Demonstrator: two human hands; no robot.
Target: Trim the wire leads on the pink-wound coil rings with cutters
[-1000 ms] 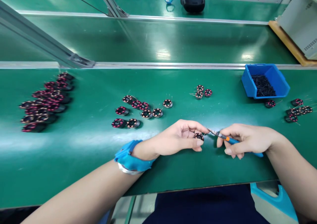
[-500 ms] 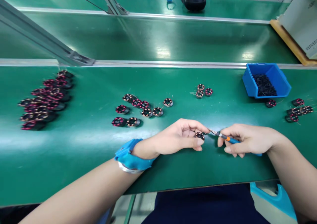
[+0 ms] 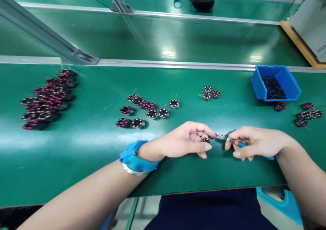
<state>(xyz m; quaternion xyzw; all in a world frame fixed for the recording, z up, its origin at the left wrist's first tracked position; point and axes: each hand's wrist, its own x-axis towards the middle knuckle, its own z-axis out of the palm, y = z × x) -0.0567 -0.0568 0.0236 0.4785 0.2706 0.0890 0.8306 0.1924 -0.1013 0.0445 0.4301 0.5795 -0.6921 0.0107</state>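
Observation:
My left hand (image 3: 189, 140) is closed around a small motor stator (image 3: 206, 140) wound with copper wire, its far side hidden by the fingers. Thin wire ends stick out of it to the right. In my right hand (image 3: 257, 143) is a pair of pliers (image 3: 236, 143) with blue and orange handles. The slim metal jaws point left and meet the wire by my left index fingertip; whether they grip it is too small to tell. A blue wrist strap (image 3: 137, 158) circles my left wrist.
Stators lie in groups: a dense cluster (image 3: 48, 99) at far left, several loose ones (image 3: 152, 114) mid-table, a trio (image 3: 207, 96) behind my hands, others (image 3: 300, 115) at right. A blue bin (image 3: 259, 87) holds thin black pieces. A metal rail (image 3: 165, 65) crosses behind.
The stator in my left hand has tilted, showing less of its face. Both hands hold nearly the same place, with the plier jaws still at the wire. The view has shifted slightly.

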